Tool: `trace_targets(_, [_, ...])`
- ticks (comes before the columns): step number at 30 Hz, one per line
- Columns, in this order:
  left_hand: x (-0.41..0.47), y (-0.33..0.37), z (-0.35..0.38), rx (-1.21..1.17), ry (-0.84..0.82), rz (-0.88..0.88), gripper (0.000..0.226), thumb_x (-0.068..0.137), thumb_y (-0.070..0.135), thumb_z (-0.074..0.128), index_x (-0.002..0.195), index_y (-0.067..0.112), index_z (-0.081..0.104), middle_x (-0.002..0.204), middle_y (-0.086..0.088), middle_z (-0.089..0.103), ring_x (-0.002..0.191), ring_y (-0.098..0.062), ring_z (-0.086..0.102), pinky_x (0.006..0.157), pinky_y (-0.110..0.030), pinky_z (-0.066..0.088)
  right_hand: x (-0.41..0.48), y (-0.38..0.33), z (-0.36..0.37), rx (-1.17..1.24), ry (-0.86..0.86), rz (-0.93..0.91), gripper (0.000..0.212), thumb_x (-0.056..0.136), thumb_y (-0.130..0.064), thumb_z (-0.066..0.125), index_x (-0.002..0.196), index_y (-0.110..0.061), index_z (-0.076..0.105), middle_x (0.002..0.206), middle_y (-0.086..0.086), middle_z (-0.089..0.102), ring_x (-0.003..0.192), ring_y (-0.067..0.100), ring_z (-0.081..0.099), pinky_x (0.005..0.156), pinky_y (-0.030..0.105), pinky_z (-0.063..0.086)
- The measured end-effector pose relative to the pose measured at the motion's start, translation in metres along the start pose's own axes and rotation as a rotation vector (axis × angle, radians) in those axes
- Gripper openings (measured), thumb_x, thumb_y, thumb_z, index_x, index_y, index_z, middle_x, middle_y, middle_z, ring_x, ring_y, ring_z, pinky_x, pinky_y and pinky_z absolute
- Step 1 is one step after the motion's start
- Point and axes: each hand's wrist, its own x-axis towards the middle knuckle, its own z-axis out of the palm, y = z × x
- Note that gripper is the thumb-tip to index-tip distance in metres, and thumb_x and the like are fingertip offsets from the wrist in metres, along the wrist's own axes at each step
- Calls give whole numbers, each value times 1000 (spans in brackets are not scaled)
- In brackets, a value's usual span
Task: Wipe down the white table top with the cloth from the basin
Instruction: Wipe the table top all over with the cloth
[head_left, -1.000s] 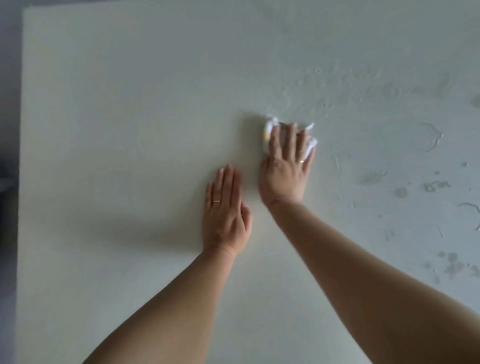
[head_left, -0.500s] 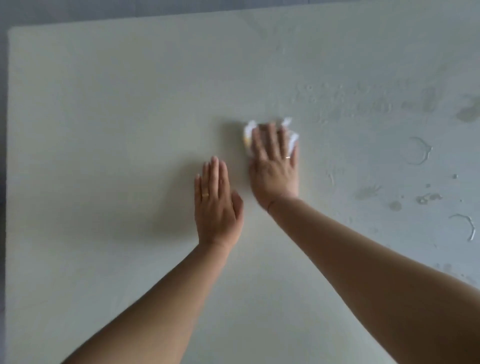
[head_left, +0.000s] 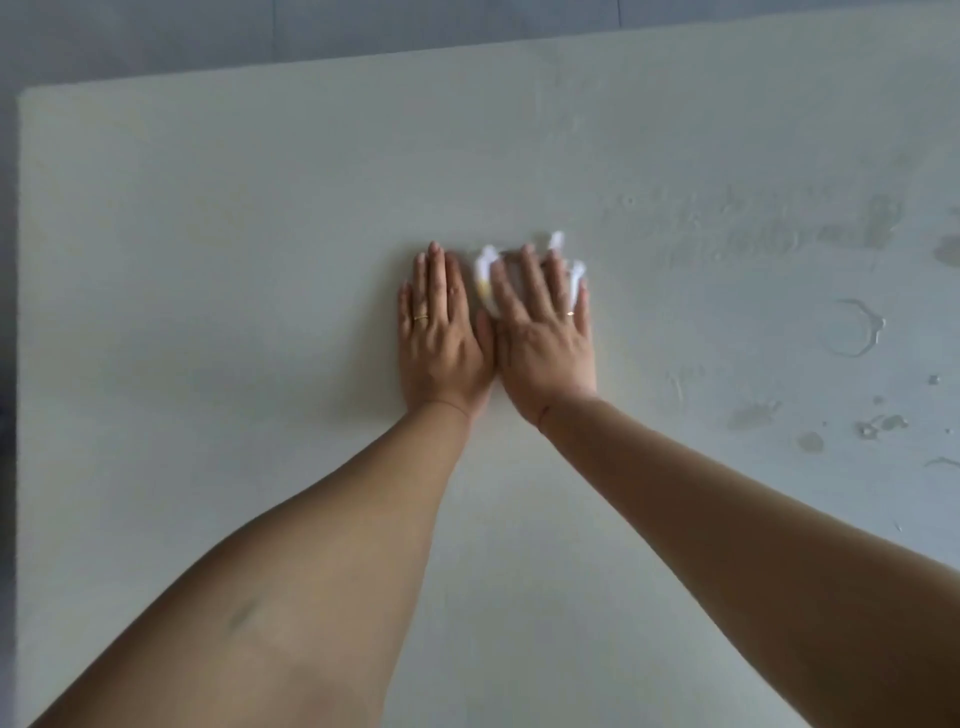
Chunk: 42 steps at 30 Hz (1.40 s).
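Table top (head_left: 208, 260), mid-surface: right hand (head_left: 545, 338) presses cloth (head_left: 485, 267).

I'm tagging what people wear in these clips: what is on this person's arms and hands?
No sleeves, gloves or watch show. The left hand wears a thin gold ring on one finger; the right hand wears a similar thin band.

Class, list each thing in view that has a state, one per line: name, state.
Table, wet marks on its right side.
Cloth, bunched under the right hand.
Right hand, flat, fingers straight, pressing the cloth.
Left hand, flat on the table, empty.
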Motion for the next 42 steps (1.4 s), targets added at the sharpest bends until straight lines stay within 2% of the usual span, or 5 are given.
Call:
trace_targets(18, [1, 1, -5, -6, -44, -6, 63, 90, 31, 27, 147, 2, 25, 156, -12, 22, 145, -25, 17, 119, -39, 12, 57, 44, -25, -153, -69, -361, 53, 99, -35, 31, 150, -29, 16, 159, 3, 10, 146, 25, 4, 117, 41, -4])
trace_targets(24, [1, 1, -5, 6, -50, -17, 63, 89, 28, 30, 146, 2, 26, 155, -13, 23, 145, -26, 18, 118, -38, 13, 88, 43, -27, 4, 127, 344, 60, 95, -23, 36, 150, -26, 14, 159, 8, 6, 146, 29, -2, 116, 45, -7])
trace_targets(31, [2, 2, -6, 21, -50, -17, 62, 90, 30, 29, 146, 2, 28, 155, -13, 25, 145, -25, 19, 118, -38, 12, 81, 24, -22, -140, -59, -390, 53, 99, -31, 34, 149, -28, 19, 158, 3, 13, 146, 26, 6, 118, 42, -1])
trace_targets(38, [3, 4, -6, 39, -72, -30, 62, 90, 28, 27, 146, 2, 26, 155, -14, 23, 145, -26, 18, 118, -38, 11, 112, 39, -30, 15, 129, 380, 62, 93, -21, 36, 150, -27, 14, 159, 7, 6, 146, 29, -3, 117, 45, -7])
trace_targets(42, [5, 8, -13, -13, -71, -60, 61, 88, 25, 37, 144, 2, 32, 153, -14, 30, 143, -28, 23, 118, -42, 13, 83, 1, -14, -73, -48, -239, 58, 96, -26, 34, 150, -29, 13, 159, 2, 7, 146, 27, -3, 117, 43, -9])
